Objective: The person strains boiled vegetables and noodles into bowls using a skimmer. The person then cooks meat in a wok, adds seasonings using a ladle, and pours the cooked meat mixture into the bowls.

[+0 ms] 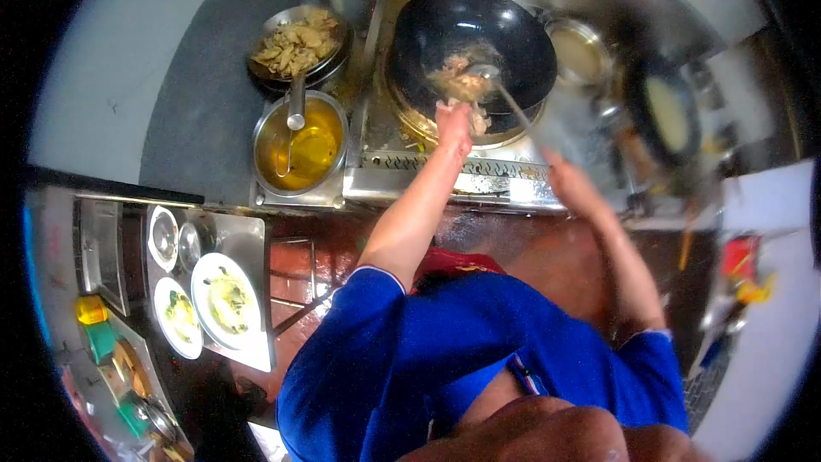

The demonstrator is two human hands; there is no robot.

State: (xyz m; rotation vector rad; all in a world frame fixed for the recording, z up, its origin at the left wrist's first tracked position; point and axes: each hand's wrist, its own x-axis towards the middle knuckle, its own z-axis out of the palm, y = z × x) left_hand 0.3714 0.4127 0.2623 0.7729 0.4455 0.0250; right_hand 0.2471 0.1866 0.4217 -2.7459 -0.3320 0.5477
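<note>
A large black wok [428, 30] sits on the stove, with pale brownish food [457, 81] at its front side. My left hand [454, 127] is at the wok's near rim, closed on what looks like a pale cloth [479, 120]. On the right, my right hand [566, 181] is closed round the handle of a metal ladle [513, 107]. The ladle's bowl rests among the food in the wok. Blur hides the fingers of my right hand in part.
Left of the wok stand a strainer of browned food [299, 44] and a pot of yellow oil [312, 141]. Plates of food [227, 301] lie on a metal table at lower left. To the right are a round pan [577, 51] and another dark wok [667, 111].
</note>
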